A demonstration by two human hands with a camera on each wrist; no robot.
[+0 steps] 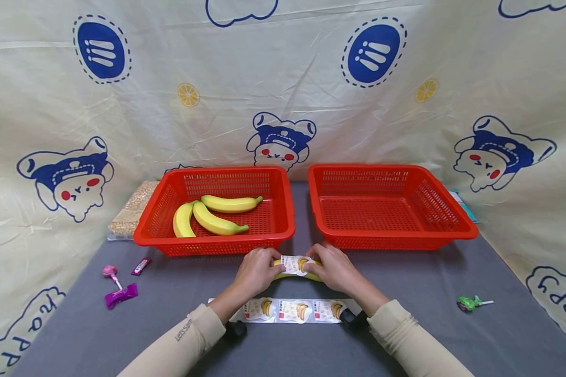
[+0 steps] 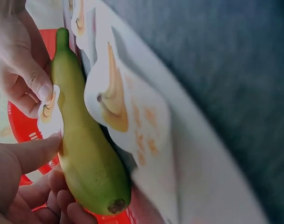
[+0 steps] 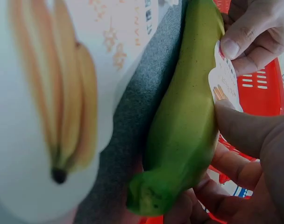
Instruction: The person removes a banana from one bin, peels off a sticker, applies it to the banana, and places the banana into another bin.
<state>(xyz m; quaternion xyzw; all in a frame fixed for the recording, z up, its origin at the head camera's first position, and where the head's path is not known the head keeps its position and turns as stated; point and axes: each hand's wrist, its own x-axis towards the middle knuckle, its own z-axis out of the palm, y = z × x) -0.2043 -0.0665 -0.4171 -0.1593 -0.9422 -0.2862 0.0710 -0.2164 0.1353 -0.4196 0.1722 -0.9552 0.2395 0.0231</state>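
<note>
Between both hands is a yellow-green banana [image 1: 306,278], its ends toward the left and right. My left hand [image 1: 259,270] grips one end and my right hand [image 1: 334,267] grips the other. A white sticker [image 1: 291,265] with a banana picture lies along its upper side, a thumb on each end of it. The left wrist view shows the banana [image 2: 88,140] with fingers curled beneath and the thumb on the sticker [image 2: 49,116]. Seen from the right wrist, the right thumb likewise presses the sticker [image 3: 226,81]. Below the hands lies a strip of similar stickers [image 1: 295,311].
A red basket [image 1: 217,245] with several bananas [image 1: 219,222] stands behind left; another red basket [image 1: 396,240] stands behind right. Sweets [image 1: 121,296] and a lollipop [image 1: 109,271] lie left, a green lollipop [image 1: 467,303] right. A bag of grains [image 1: 134,209] sits beside the left basket.
</note>
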